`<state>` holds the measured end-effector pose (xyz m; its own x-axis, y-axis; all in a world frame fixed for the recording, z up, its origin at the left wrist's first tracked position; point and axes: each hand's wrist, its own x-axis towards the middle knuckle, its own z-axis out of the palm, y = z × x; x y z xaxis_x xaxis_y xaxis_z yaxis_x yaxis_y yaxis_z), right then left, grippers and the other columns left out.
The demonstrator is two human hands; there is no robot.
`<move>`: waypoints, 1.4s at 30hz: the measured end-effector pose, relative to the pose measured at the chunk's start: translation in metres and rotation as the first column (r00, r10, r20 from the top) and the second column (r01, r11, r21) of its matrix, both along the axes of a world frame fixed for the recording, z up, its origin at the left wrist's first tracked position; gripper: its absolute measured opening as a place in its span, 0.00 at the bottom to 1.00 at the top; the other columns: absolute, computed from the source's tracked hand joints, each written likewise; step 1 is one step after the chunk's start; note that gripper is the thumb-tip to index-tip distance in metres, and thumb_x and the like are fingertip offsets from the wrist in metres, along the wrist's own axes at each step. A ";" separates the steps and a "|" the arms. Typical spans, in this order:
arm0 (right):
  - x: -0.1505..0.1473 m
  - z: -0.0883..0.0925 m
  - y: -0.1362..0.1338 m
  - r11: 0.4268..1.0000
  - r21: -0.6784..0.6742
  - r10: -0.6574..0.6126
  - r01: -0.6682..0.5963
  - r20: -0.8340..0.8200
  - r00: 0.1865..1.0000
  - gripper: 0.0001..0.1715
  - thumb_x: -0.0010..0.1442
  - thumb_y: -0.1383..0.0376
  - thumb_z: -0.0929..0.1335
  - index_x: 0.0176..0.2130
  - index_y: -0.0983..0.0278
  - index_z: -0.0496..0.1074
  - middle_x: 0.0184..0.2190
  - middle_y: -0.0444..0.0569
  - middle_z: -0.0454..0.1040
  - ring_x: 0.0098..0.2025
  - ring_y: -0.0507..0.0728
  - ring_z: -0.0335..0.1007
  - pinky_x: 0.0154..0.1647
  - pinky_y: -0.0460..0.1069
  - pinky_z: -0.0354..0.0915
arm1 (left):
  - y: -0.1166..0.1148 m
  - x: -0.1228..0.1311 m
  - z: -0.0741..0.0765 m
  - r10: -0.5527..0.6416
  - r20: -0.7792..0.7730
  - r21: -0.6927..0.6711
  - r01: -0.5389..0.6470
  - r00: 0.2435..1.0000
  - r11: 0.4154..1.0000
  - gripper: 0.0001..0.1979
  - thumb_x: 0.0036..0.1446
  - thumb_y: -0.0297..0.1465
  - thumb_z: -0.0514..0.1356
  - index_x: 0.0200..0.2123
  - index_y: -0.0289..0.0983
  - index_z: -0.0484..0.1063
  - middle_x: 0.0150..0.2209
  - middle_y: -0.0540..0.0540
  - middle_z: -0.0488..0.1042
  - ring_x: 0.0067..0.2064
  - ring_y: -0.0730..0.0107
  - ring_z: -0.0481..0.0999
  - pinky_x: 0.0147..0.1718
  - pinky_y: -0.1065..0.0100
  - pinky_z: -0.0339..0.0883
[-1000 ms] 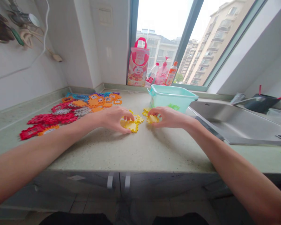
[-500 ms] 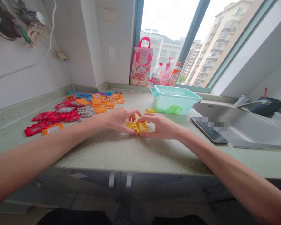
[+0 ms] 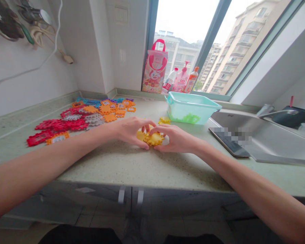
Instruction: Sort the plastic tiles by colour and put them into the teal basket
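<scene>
your left hand (image 3: 130,131) and right hand (image 3: 177,139) are curled round one small cluster of yellow pieces (image 3: 156,139), fingers and thumbs closed on it from both sides, low over the countertop (image 3: 117,171); whether it touches the surface is hidden. with fingertips this crowded, one hand could knock a piece from the other, and uneven squeezing could splay the cluster. just beyond, another yellow piece (image 3: 164,120) lies beside the turquoise tub (image 3: 184,107), where a wide sweep of your right hand could nudge it. the red pieces (image 3: 58,125) lie near your left forearm (image 3: 73,149), which could drag them if it swung outward.
</scene>
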<state>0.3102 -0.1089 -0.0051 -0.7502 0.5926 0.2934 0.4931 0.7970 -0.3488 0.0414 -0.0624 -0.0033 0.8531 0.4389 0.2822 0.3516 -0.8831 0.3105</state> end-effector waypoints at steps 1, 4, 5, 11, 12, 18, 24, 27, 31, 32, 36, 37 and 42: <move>0.000 0.001 0.000 1.000 -0.006 -0.002 0.002 0.006 1.000 0.24 0.62 0.61 0.78 0.56 0.57 0.79 0.53 0.53 0.83 0.52 0.64 0.80 0.56 0.56 0.70 | 0.001 -0.002 0.002 -0.017 -0.001 -0.010 0.017 1.000 1.000 0.35 0.56 0.47 0.77 0.63 0.44 0.75 0.48 0.47 0.86 0.46 0.59 0.86 0.46 0.64 0.71; 0.002 0.003 -0.001 1.000 -0.018 -0.014 0.014 0.027 1.000 0.23 0.61 0.63 0.77 0.56 0.57 0.78 0.52 0.51 0.83 0.50 0.63 0.79 0.55 0.55 0.70 | 0.004 -0.009 0.008 -0.038 -0.017 -0.021 0.037 0.999 0.999 0.37 0.53 0.45 0.78 0.64 0.45 0.76 0.46 0.47 0.86 0.45 0.59 0.86 0.46 0.64 0.72; 0.003 0.003 -0.001 1.000 -0.017 -0.015 0.016 0.031 0.999 0.22 0.62 0.62 0.77 0.55 0.57 0.78 0.51 0.51 0.83 0.49 0.62 0.79 0.55 0.55 0.69 | 0.006 -0.012 0.010 -0.034 -0.028 -0.021 0.033 0.999 0.999 0.36 0.53 0.45 0.78 0.63 0.45 0.77 0.44 0.48 0.85 0.44 0.60 0.85 0.46 0.64 0.72; 0.008 0.006 0.001 1.000 -0.024 -0.009 0.010 0.043 0.999 0.19 0.63 0.60 0.77 0.53 0.58 0.79 0.47 0.48 0.83 0.46 0.60 0.77 0.52 0.53 0.68 | 0.020 -0.024 0.013 0.039 -0.086 -0.008 -0.039 0.996 0.999 0.29 0.52 0.40 0.74 0.58 0.43 0.80 0.42 0.49 0.84 0.40 0.63 0.83 0.42 0.66 0.72; 0.008 0.007 0.001 1.000 -0.030 -0.003 0.005 0.041 0.999 0.19 0.63 0.60 0.77 0.53 0.58 0.79 0.48 0.48 0.83 0.46 0.60 0.77 0.52 0.53 0.68 | 0.022 -0.025 0.013 0.044 -0.075 0.002 -0.044 0.996 0.999 0.28 0.52 0.41 0.74 0.57 0.42 0.81 0.42 0.48 0.84 0.41 0.63 0.83 0.42 0.65 0.73; 0.009 0.011 0.000 0.996 -0.090 0.027 -0.024 0.031 0.999 0.22 0.67 0.53 0.77 0.57 0.57 0.80 0.48 0.48 0.85 0.47 0.61 0.80 0.52 0.53 0.69 | 0.019 -0.017 0.014 0.074 0.188 0.084 -0.091 0.979 0.992 0.21 0.56 0.48 0.76 0.43 0.39 0.81 0.38 0.46 0.84 0.39 0.64 0.82 0.42 0.64 0.74; 0.009 0.004 0.004 0.987 -0.142 -0.079 0.075 -0.025 0.997 0.28 0.60 0.51 0.82 0.53 0.59 0.76 0.49 0.52 0.86 0.47 0.60 0.82 0.48 0.52 0.71 | -0.002 0.004 0.004 -0.040 0.274 0.108 0.011 0.961 0.994 0.20 0.60 0.50 0.76 0.42 0.40 0.84 0.44 0.41 0.86 0.42 0.60 0.85 0.46 0.61 0.77; 0.009 0.002 0.006 0.977 -0.199 -0.089 0.080 -0.036 0.995 0.32 0.60 0.51 0.82 0.56 0.58 0.72 0.53 0.52 0.86 0.49 0.61 0.83 0.51 0.53 0.72 | -0.003 0.008 -0.001 -0.075 0.211 0.096 0.055 0.975 0.994 0.15 0.62 0.47 0.75 0.43 0.42 0.87 0.47 0.41 0.87 0.45 0.59 0.86 0.48 0.60 0.77; 0.009 0.004 0.004 0.979 -0.199 -0.056 0.048 -0.039 0.998 0.36 0.62 0.50 0.81 0.61 0.57 0.69 0.56 0.52 0.86 0.51 0.62 0.82 0.53 0.55 0.71 | 0.002 0.005 -0.004 -0.079 0.184 0.093 0.063 0.980 0.994 0.13 0.64 0.46 0.74 0.44 0.45 0.89 0.46 0.43 0.87 0.43 0.60 0.86 0.46 0.61 0.76; 0.008 0.004 0.004 0.980 -0.193 -0.049 0.041 -0.035 0.998 0.37 0.62 0.50 0.81 0.62 0.56 0.68 0.56 0.52 0.86 0.51 0.62 0.82 0.54 0.55 0.71 | 0.002 0.004 -0.005 -0.083 0.184 0.101 0.066 0.979 0.993 0.13 0.64 0.46 0.75 0.45 0.46 0.89 0.46 0.43 0.87 0.43 0.60 0.86 0.45 0.60 0.76; 0.004 0.003 0.000 0.983 -0.175 -0.054 0.047 -0.034 0.998 0.39 0.61 0.47 0.81 0.62 0.57 0.68 0.57 0.53 0.84 0.55 0.65 0.81 0.57 0.57 0.70 | 0.002 0.003 -0.006 -0.087 0.134 0.138 0.069 0.987 0.988 0.13 0.66 0.45 0.72 0.50 0.48 0.89 0.47 0.42 0.86 0.45 0.59 0.86 0.47 0.60 0.77; 0.003 0.003 0.000 0.985 -0.165 -0.064 0.057 -0.039 0.997 0.39 0.62 0.47 0.81 0.62 0.57 0.68 0.58 0.54 0.84 0.56 0.65 0.81 0.57 0.57 0.70 | 0.001 0.003 -0.006 -0.086 0.124 0.146 0.067 0.989 0.987 0.13 0.67 0.44 0.71 0.50 0.47 0.89 0.47 0.42 0.86 0.45 0.59 0.86 0.47 0.60 0.77; 0.002 -0.002 0.002 0.996 -0.068 -0.059 0.058 -0.013 0.998 0.25 0.66 0.51 0.78 0.56 0.57 0.74 0.51 0.50 0.84 0.49 0.62 0.81 0.50 0.53 0.69 | -0.003 0.007 -0.007 -0.118 0.162 0.204 0.084 0.980 0.975 0.11 0.69 0.43 0.71 0.45 0.43 0.88 0.40 0.44 0.86 0.39 0.63 0.85 0.42 0.64 0.76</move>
